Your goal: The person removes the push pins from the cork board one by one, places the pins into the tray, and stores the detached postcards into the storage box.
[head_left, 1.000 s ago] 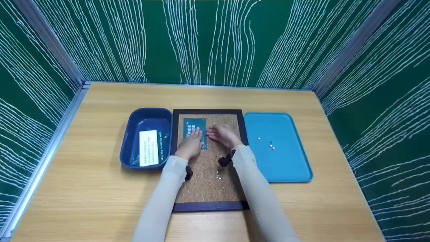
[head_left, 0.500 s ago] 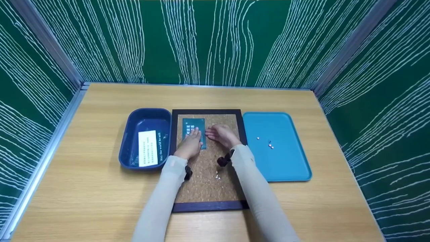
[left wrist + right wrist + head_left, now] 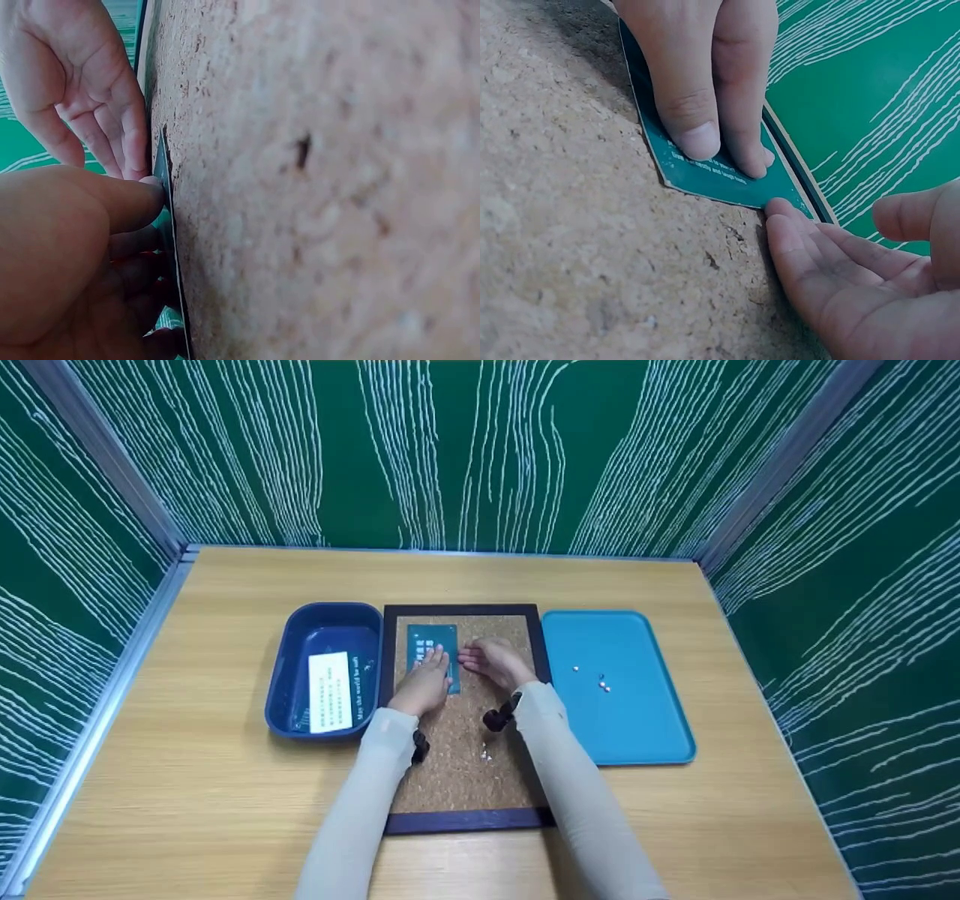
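Note:
A dark green card point(image 3: 431, 636) with white lettering lies flat on the upper left of a cork board point(image 3: 450, 787) with a dark frame. My left hand point(image 3: 424, 684) rests on the card; in the right wrist view its thumb and fingers press down on the printed face point(image 3: 712, 176). Beside the card's right edge is my right hand point(image 3: 498, 661), palm turned inward and holding nothing. Its fingertips point(image 3: 778, 214) meet that edge, low against the cork, with the thumb held apart. Several small clear pieces point(image 3: 486, 751) lie lower on the board.
Left of the board stands a dark blue bin point(image 3: 279, 682) holding a white printed card point(image 3: 330, 692) and a dark green card point(image 3: 361, 690). On the right, a light blue tray point(image 3: 622, 735) carries several tiny shiny pieces point(image 3: 604, 685). Green panels point(image 3: 480, 450) enclose the wooden table point(image 3: 187, 810).

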`<state>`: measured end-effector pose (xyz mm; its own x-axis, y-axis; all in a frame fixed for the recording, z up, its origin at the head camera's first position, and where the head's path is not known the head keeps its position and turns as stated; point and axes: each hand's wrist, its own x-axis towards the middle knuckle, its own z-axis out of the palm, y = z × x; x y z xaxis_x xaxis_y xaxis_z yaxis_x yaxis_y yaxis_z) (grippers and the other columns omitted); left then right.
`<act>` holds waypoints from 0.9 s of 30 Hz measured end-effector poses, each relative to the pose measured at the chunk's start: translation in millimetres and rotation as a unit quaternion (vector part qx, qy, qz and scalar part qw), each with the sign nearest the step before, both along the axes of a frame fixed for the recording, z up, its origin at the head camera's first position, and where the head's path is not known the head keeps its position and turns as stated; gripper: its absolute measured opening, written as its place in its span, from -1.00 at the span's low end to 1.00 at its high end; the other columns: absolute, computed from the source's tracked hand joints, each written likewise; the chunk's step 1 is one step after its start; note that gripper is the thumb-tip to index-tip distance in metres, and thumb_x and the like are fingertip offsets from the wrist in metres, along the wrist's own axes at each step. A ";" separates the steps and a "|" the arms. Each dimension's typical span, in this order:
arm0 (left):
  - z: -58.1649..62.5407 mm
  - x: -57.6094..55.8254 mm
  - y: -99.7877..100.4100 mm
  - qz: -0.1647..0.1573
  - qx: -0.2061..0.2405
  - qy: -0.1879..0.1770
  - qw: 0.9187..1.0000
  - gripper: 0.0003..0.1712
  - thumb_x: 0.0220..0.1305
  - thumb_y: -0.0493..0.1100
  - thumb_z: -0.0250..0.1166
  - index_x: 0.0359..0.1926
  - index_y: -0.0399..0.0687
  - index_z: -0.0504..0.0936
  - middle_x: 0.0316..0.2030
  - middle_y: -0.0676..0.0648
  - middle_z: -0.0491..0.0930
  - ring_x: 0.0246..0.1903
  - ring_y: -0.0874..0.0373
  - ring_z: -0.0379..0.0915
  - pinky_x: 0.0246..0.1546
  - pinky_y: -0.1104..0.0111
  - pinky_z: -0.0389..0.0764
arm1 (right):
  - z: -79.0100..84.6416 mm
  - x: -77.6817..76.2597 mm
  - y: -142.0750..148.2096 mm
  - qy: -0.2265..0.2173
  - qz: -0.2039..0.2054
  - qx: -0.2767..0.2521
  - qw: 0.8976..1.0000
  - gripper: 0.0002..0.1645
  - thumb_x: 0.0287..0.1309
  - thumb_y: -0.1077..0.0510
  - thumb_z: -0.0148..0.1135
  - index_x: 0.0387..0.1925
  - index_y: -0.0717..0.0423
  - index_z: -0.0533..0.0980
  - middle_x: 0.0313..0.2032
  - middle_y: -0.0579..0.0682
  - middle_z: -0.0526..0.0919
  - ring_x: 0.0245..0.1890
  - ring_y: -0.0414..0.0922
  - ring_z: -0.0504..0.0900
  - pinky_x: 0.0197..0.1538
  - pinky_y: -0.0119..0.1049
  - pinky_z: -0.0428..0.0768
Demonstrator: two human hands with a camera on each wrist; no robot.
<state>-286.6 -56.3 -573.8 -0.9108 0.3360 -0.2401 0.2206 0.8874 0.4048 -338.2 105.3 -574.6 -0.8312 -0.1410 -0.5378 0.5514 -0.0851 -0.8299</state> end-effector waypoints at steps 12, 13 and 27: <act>-0.2 -0.1 0.4 0.003 -0.002 0.001 1.000 -0.36 0.50 -0.07 -0.09 0.47 -0.24 0.03 0.51 -0.18 -0.10 0.50 -0.05 -0.23 0.49 0.10 -0.08 | 1.7 -0.2 -0.4 -0.009 -0.006 0.005 1.000 -0.65 0.42 0.24 -0.11 0.07 0.35 0.48 -0.13 0.17 0.68 -0.18 -0.11 0.71 -0.02 -0.34 0.66; -0.4 -0.1 0.6 0.003 -0.004 0.001 1.000 -0.36 0.50 -0.07 -0.09 0.47 -0.23 0.03 0.51 -0.17 -0.10 0.51 -0.05 -0.23 0.49 0.10 -0.08 | 1.6 -0.2 -0.5 -0.009 -0.005 0.004 1.000 -0.64 0.42 0.25 -0.11 0.07 0.36 0.48 -0.13 0.17 0.68 -0.18 -0.11 0.71 -0.02 -0.34 0.66; -1.6 -0.4 0.3 0.005 0.002 -0.001 1.000 -0.35 0.51 -0.06 -0.10 0.48 -0.21 0.02 0.51 -0.16 -0.12 0.51 -0.04 -0.25 0.50 0.11 -0.10 | 4.2 1.8 -0.2 0.005 0.010 0.017 1.000 -0.65 0.37 0.29 -0.08 0.07 0.34 0.49 -0.05 0.18 0.67 -0.14 -0.09 0.70 0.02 -0.34 0.64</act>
<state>-287.0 -56.0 -575.4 -0.9132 0.3285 -0.2411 0.2113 0.8877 0.4091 -336.4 105.1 -570.4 -0.8335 -0.1392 -0.5348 0.5449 -0.0462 -0.8372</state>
